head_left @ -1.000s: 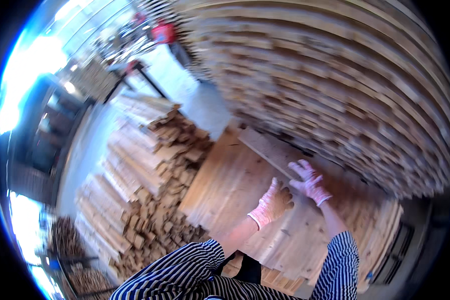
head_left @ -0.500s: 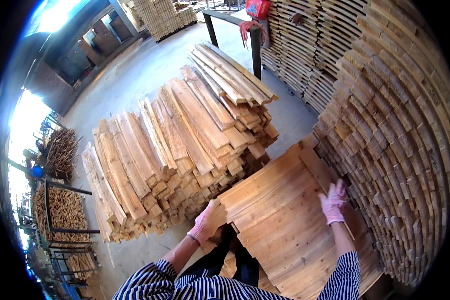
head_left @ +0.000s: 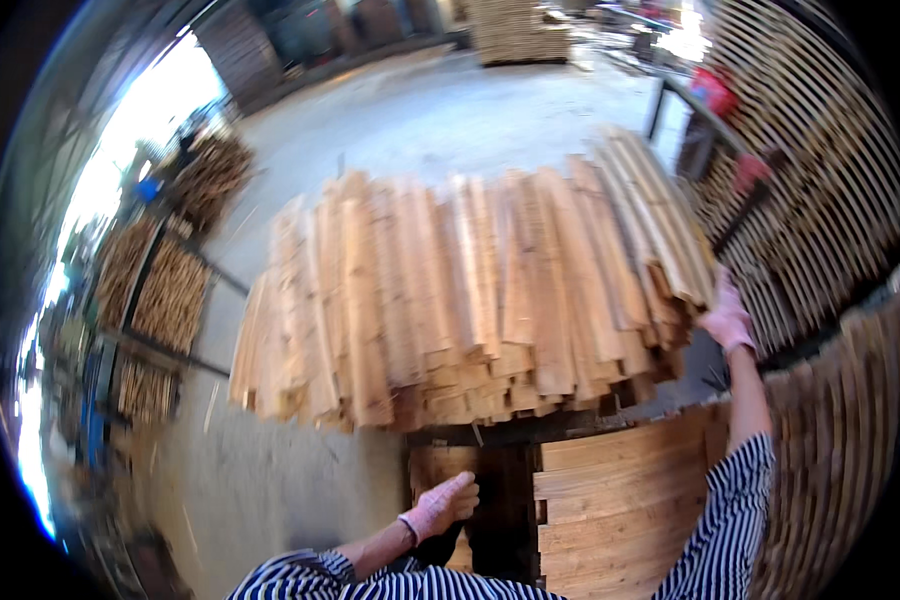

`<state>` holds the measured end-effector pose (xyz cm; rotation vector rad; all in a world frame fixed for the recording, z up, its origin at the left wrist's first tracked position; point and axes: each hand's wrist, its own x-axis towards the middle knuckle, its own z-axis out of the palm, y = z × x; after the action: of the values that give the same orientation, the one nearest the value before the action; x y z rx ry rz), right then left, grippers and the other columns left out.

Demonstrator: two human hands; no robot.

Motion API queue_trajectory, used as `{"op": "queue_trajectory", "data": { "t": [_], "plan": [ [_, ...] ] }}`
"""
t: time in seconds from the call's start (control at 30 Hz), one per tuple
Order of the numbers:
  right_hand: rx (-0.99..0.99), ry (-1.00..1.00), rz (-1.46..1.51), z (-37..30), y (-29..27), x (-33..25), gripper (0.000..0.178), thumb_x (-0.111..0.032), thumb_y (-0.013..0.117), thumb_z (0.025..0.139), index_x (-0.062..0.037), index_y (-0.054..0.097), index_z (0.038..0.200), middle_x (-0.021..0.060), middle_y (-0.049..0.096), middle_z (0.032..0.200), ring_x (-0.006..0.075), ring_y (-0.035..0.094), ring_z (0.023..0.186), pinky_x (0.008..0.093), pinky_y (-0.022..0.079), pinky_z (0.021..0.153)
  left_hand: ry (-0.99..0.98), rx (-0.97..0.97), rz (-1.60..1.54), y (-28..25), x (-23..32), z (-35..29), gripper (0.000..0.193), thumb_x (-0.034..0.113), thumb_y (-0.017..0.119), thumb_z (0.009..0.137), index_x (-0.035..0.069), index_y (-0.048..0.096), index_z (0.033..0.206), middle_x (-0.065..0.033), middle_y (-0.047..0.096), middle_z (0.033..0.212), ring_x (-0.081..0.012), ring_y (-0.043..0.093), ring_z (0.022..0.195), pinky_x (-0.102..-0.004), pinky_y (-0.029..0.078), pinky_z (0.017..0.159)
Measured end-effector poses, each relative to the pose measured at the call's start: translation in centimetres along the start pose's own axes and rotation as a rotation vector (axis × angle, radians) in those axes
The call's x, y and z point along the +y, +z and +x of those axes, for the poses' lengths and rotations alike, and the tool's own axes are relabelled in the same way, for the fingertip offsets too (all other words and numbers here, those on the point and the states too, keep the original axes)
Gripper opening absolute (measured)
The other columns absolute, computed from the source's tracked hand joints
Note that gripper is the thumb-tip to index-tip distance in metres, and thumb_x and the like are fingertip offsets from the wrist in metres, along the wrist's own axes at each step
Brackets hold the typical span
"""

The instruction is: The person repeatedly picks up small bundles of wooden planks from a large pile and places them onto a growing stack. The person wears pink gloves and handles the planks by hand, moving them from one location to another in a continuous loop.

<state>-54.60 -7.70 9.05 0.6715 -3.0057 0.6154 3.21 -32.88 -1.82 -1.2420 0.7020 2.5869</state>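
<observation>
A wide stack of rough wooden boards (head_left: 460, 290) lies in front of me, its board ends facing my way. My right hand (head_left: 728, 318), in a pink glove, reaches to the right end of this stack. Its fingers stretch upward beside the outermost boards; blur hides whether they touch. Low in the middle, my left hand (head_left: 440, 508), gloved in pale pink, is curled closed with nothing visible in it. Between my arms lies a flat layer of planks (head_left: 615, 500) set edge to edge, left of my right forearm.
Stacked boards (head_left: 830, 450) rise close on my right, with a taller slatted stack (head_left: 820, 150) behind. A dark metal frame (head_left: 695, 105) with a red item (head_left: 712, 92) stands at the far right. Racks of wood pieces (head_left: 165, 300) line the left side.
The view has swung to the right. My right hand has left the planks and reached forward to the stack's right end. My left hand has come away from the plank layer's edge.
</observation>
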Motion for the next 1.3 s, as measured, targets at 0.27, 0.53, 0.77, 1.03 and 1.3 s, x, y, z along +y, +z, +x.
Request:
{"op": "queue_trajectory", "data": {
  "t": [0.27, 0.53, 0.77, 1.03, 1.3],
  "plan": [
    [-0.194, 0.2, 0.603, -1.9, -6.9, -0.6, 0.055, -0.011, 0.067, 0.083, -0.005, 0.058, 0.137, 0.0101, 0.072, 0.101, 0.0233, 0.068, 0.081, 0.0346, 0.057, 0.07, 0.055, -0.099, 0.038, 0.4, 1.8, -2.0, 0.016, 0.036, 0.056, 0.106, 0.021, 0.052, 0.104, 0.0091, 0.039, 0.077, -0.005, 0.035, 0.06, -0.023, 0.028, 0.052],
    [-0.235, 0.573, 1.503, -30.7, -13.7, -8.9, 0.068, -0.028, 0.083, 0.078, 0.0036, 0.057, 0.132, 0.0121, 0.071, 0.111, 0.0254, 0.07, 0.094, 0.0381, 0.06, 0.079, -0.277, -0.664, 0.294, 15.0, 0.3, 2.5, 0.084, 0.068, 0.039, 0.102, 0.01, 0.024, 0.161, -0.0233, 0.01, 0.169, -0.0404, 0.009, 0.157, -0.0534, 0.011, 0.126],
    [-0.439, 1.038, 1.483, -53.1, -9.3, -12.4, 0.086, -0.023, 0.089, 0.072, 0.003, 0.051, 0.144, 0.0133, 0.068, 0.121, 0.0209, 0.067, 0.108, 0.0339, 0.056, 0.085, -0.217, -0.893, 0.049, 31.6, 0.0, 4.3, 0.115, 0.089, 0.059, 0.074, 0.004, 0.042, 0.149, -0.0204, 0.058, 0.133, -0.0353, 0.063, 0.119, -0.0532, 0.052, 0.104],
    [0.207, 0.588, 0.763, -59.1, -8.5, -6.9, 0.135, -0.056, 0.089, 0.069, -0.0025, 0.009, 0.163, 0.0243, 0.027, 0.164, 0.0314, 0.033, 0.15, 0.0449, 0.029, 0.124, -0.199, -1.231, 0.47, 35.7, -13.5, 0.1, 0.103, 0.034, 0.095, 0.069, 0.009, 0.039, 0.152, -0.0114, 0.056, 0.14, -0.0298, 0.055, 0.129, -0.047, 0.046, 0.111],
    [0.63, 0.707, 0.929, -59.9, -6.5, -4.3, 0.116, -0.044, 0.091, 0.074, -0.0073, 0.024, 0.16, 0.0126, 0.045, 0.154, 0.0226, 0.047, 0.14, 0.0364, 0.043, 0.112, -0.026, -1.352, 1.204, 37.5, -22.5, -2.0, 0.114, 0.039, 0.103, 0.052, 0.005, 0.048, 0.146, -0.0046, 0.06, 0.135, -0.0179, 0.056, 0.123, -0.0377, 0.049, 0.104]
  ]
}}
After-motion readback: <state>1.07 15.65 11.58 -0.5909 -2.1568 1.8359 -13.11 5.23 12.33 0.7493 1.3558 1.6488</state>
